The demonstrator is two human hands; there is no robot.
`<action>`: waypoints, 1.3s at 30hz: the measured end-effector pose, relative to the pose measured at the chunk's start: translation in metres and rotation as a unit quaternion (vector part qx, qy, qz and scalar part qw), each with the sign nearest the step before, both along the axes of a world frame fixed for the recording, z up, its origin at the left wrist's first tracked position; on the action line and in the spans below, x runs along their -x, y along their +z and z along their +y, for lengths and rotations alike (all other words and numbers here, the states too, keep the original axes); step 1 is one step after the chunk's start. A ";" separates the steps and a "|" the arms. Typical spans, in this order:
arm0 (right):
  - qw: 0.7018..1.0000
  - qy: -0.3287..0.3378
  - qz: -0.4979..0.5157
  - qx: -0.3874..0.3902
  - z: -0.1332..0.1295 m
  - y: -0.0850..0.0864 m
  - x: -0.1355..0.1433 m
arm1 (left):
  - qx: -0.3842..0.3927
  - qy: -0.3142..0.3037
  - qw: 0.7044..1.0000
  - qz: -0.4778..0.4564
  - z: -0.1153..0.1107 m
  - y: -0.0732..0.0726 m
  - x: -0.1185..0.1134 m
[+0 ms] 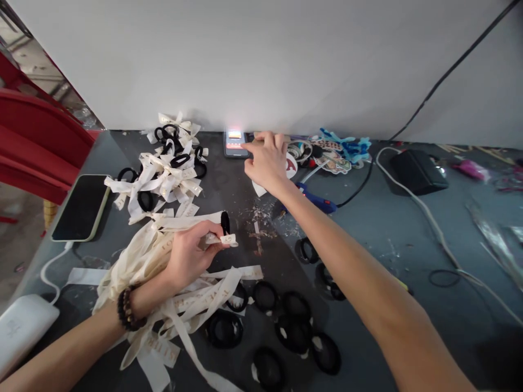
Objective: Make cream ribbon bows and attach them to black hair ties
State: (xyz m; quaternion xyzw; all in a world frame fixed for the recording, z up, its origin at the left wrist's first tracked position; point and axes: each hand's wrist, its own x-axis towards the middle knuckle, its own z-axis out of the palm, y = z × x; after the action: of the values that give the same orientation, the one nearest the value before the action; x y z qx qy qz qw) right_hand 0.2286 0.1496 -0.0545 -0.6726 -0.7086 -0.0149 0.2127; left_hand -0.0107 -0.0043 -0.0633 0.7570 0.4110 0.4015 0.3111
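Note:
My left hand (191,251) is closed, pinching a cream ribbon (229,239) with gold print; a black hair tie (225,223) stands upright at its fingertips. Under that hand spreads a heap of loose printed ribbons (134,256). At the back, my right hand (267,160) reaches over the table with its fingers apart and nothing held. Its index fingertip is at the lit screen of a small phone (236,142) near the wall. Below my right forearm lies a blue glue gun (314,200). Several black hair ties (265,296) lie scattered in front.
Finished ribbon-bow hair ties (167,174) are piled at the back left. A larger phone (81,207) on a cable and a white power bank (26,329) lie at the left edge. Stickers (335,162), a black adapter (419,171) and cables occupy the right. A red chair (32,141) stands beyond.

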 end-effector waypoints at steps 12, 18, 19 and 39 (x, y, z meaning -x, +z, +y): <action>1.000 0.002 0.012 0.029 0.031 -0.016 0.002 | 0.009 0.009 1.000 0.009 0.001 -0.001 0.001; 0.999 -0.029 0.031 0.002 0.023 -0.009 -0.001 | 0.027 0.009 1.000 -0.006 0.001 -0.004 0.001; 0.999 -0.027 0.029 0.003 0.022 -0.008 -0.002 | 0.027 0.008 1.000 -0.008 0.001 -0.004 0.001; 1.000 -0.004 -0.003 0.019 -0.022 0.000 0.000 | 0.047 0.013 0.999 -0.016 0.001 -0.005 0.001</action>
State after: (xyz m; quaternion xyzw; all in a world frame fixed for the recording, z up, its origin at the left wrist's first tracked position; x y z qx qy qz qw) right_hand 0.2289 0.1274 -0.0549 -0.6792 -0.7069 -0.0045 0.1973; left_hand -0.0118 -0.0033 -0.0682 0.7297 0.4343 0.3979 0.3471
